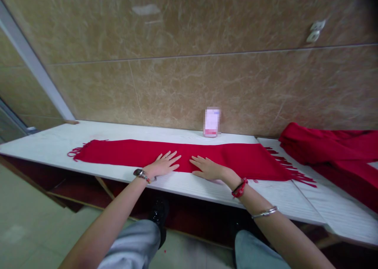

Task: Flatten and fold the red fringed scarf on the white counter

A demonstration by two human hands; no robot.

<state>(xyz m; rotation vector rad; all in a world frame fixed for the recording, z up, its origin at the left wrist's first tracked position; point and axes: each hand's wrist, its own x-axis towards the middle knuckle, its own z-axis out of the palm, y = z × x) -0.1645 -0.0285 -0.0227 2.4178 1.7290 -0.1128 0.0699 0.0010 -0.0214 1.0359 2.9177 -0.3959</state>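
A red scarf [124, 153] with fringe at both ends lies stretched out flat along a white tabletop [189, 186]. My left hand [163, 165] rests palm down on its near edge, fingers spread. Close by on the right, my right hand [206, 168] lies flat on the same edge, fingers pointing left. Neither hand grips the cloth. The scarf's left fringe is partly curled, while the right fringe spreads in loose strands across a seam in the tabletop.
More red cloth [319, 147] lies bunched at the right. A phone-like object [212, 122] with a blurred front leans against the tiled wall [177, 88]. Dark open shelves [79, 190] sit under the tabletop. Sockets [315, 30] are on the wall.
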